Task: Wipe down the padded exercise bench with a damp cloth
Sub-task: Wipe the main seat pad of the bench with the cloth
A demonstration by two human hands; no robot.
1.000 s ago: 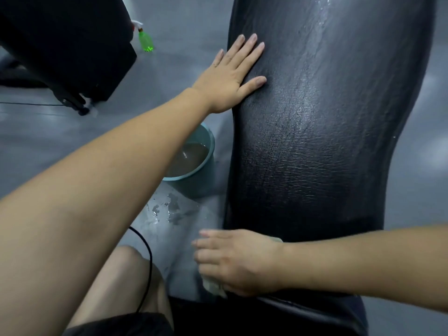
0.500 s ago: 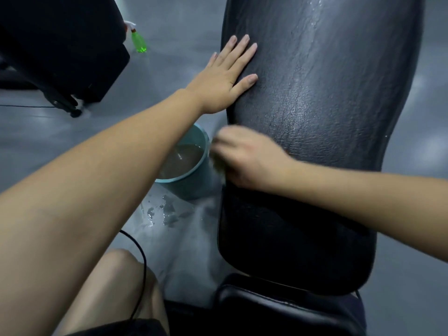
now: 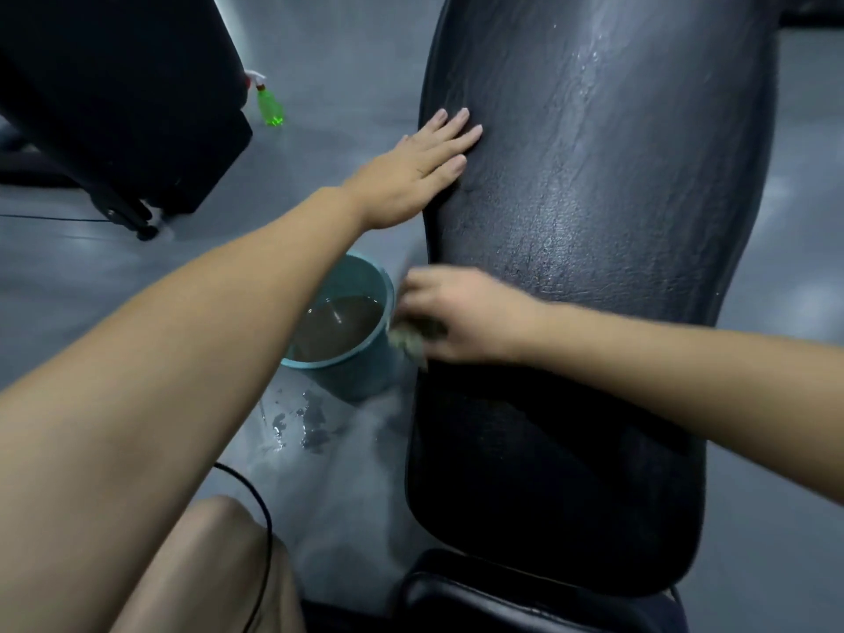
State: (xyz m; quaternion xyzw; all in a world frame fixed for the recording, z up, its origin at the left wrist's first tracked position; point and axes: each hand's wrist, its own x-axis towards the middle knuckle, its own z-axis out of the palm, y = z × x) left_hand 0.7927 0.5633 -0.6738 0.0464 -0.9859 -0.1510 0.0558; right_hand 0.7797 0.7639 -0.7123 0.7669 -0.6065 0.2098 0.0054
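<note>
At left edge of black padded bench surface (image 3: 593, 230): pressing flat with left hand (image 3: 411, 175), fingers straight and together; gripping crumpled cloth (image 3: 406, 341) in right hand (image 3: 470, 317), fingers curled, against pad edge, just beside teal bucket (image 3: 361, 379) of murky water.

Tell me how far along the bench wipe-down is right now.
Partly done, it seems. The upper backrest pad glistens with wet streaks, so it looks wiped. In hand: the right hand grips the cloth on the pad's left edge, beside the bucket of murky water, while the left hand rests flat higher up. Left: the lower stretch looks dull, and the seat pad below shows no wet sheen.
</note>
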